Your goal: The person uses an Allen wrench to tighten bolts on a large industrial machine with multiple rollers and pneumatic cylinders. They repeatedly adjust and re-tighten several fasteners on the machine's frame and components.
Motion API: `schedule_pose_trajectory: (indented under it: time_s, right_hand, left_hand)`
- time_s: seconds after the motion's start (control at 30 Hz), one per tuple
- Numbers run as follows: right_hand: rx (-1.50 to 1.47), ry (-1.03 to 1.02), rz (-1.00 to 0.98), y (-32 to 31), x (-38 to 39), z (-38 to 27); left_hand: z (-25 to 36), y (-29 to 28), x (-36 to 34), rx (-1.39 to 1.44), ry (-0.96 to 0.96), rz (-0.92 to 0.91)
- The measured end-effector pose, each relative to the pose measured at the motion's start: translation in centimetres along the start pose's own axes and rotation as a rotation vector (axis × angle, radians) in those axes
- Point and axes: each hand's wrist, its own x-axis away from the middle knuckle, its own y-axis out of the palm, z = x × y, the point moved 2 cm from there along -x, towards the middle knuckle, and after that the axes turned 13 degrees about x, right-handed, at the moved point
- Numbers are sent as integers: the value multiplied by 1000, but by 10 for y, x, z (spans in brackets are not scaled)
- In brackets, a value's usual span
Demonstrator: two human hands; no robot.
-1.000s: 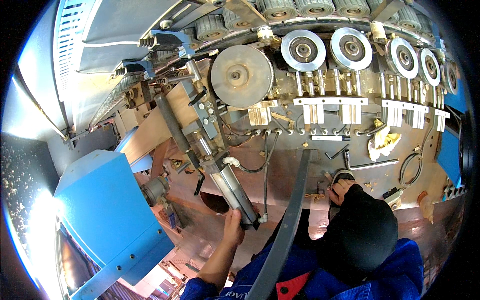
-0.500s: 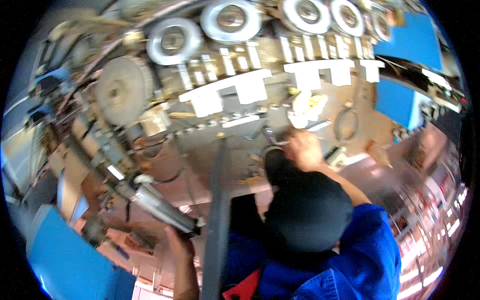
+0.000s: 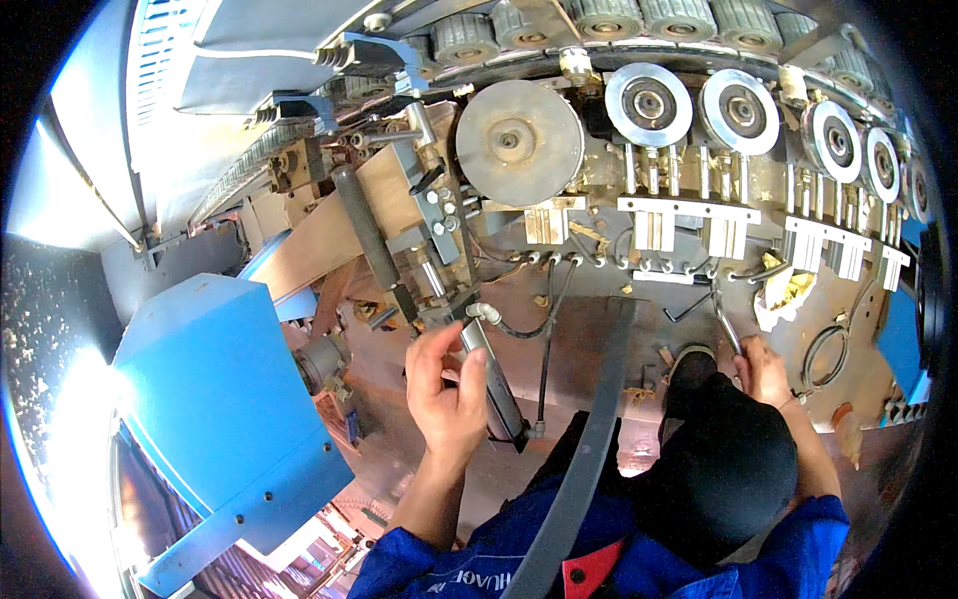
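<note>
While the right hand [image 3: 764,374] grasps the lower end of a metal wrench [image 3: 727,321], the left hand [image 3: 440,399] is released, its fingers loosely bent, its thumb apart and nothing visible between them. The left hand appears in front of the upper part of a silver cylinder [image 3: 496,389]; whether it touches the casing cannot be told. The wrench lies to the right of a black shoe [image 3: 691,371], its far end just beside a black hex key [image 3: 693,306]; whether that end rests on the machine bed [image 3: 591,331] or is raised is unclear. Farther right are a crumpled wrapping with yellow contents [image 3: 788,293] and a coiled cable [image 3: 826,359]. Along the upper part of the view stand bright-rimmed wheels [image 3: 649,104] and a plain grey disc [image 3: 519,145].

Handling, as judged from this arrangement: the wrench is best held with the fingers wrapped fully round the shank, its free end clear of the hex key and the shoe. Steadying the cylinder calls for an open palm along its casing, with the fingers away from the black hose [image 3: 555,329] beside it.
</note>
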Motion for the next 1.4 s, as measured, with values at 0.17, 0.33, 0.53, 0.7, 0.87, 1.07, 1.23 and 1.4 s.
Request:
schedule_pose_trajectory:
  time_s: [0.17,0.33,0.53,0.7,0.87,1.07,1.23,1.4]
  right_hand:
    - [-405,-22,-197,-90,-48,-58]
    - [-427,-330,-143,-162,-104,-146]
    - [-288,-506,-329,-217,-180,-242]
    - [-227,-704,-207,-236,-206,-252]
    - [-4,-803,37,-262,-226,-235]
    - [42,-804,190,-255,-234,-234]
    - [59,-800,315,-248,-238,-240]
    - [55,-851,482,-252,-230,-240]
  left_hand:
    - [5,13,-31,54,-64,6]
    - [21,25,-38,206,-61,-91]
    - [38,18,-87,-311,472,-104]
    - [20,6,-106,-259,258,35]
    - [11,14,-114,-127,312,111]
    - [19,21,-125,-188,246,138]
    - [19,23,-127,-341,285,157]
    - [26,22,-128,-412,309,134]
